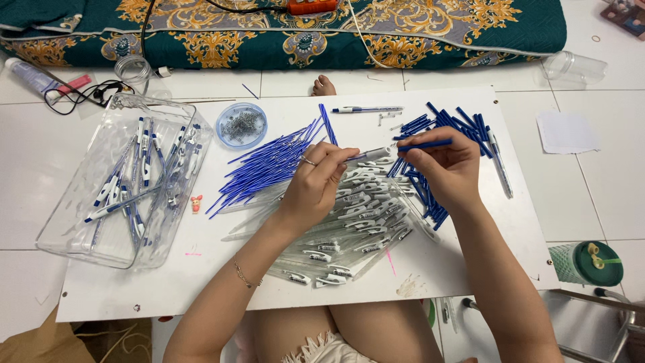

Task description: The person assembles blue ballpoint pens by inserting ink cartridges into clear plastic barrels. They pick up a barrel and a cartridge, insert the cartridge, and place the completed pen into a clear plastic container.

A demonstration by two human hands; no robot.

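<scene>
My left hand (317,180) holds a clear pen barrel with a white clip (373,154) over the white board (201,282). My right hand (447,165) pinches a blue pen grip piece (430,144) at the barrel's tip. Under both hands lies a pile of clear barrels with white clips (349,228). A fan of thin blue ink refills (269,165) lies left of my left hand. A heap of blue grip pieces (443,124) sits behind and under my right hand.
A clear plastic bin (74,222) at the left holds several assembled pens. A small round dish of springs (242,125) stands behind the refills. One finished pen (366,109) lies at the board's far edge. A green cup (590,263) stands at the right, a patterned mattress (470,33) beyond.
</scene>
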